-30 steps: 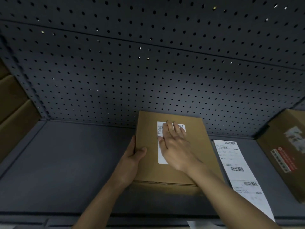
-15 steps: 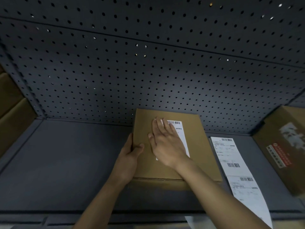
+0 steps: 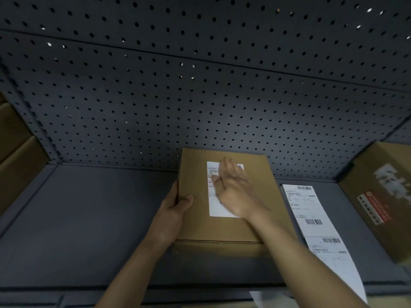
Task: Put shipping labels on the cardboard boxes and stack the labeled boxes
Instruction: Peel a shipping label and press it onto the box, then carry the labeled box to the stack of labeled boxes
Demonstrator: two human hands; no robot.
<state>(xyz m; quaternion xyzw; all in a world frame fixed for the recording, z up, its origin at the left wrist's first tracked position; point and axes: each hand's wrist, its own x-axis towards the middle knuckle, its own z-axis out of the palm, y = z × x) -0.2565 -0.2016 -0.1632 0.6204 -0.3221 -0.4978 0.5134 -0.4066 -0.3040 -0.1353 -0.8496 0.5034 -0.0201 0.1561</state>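
My right hand point(image 3: 233, 187) lies flat on the label point(image 3: 214, 204), fingers straight and close together and palm down. It is blurred, so I cannot make out the fingertips clearly. The label is a smooth white paper rectangle, upright on the box point(image 3: 222, 230). A barcode shows just past my fingertips, and there are rows of fine print left of my palm, too small to read.

The box is plain brown cardboard, flat and rectangular, with a matte top and sharp edges. A thin seam runs along its near side, under my wrist. It lies on the dark grey matte bench point(image 3: 89, 218), directly beneath both hands.

My left hand point(image 3: 175, 207) grips the box's left edge, with the thumb curled onto the top and the fingers wrapped down the side.

Just right of my right forearm lies a long white strip point(image 3: 311, 218) of labels with three barcodes. Its text is also unreadable.

Further right stands a larger brown carton point(image 3: 378, 196), tilted. It has a pale blurred print and a red sticker with white characters I cannot read.

Beyond my fingers rises a dark metal pegboard point(image 3: 200, 107) dotted with round holes. Far to the left of my left hand, plain brown cartons point(image 3: 15, 156) are stacked.
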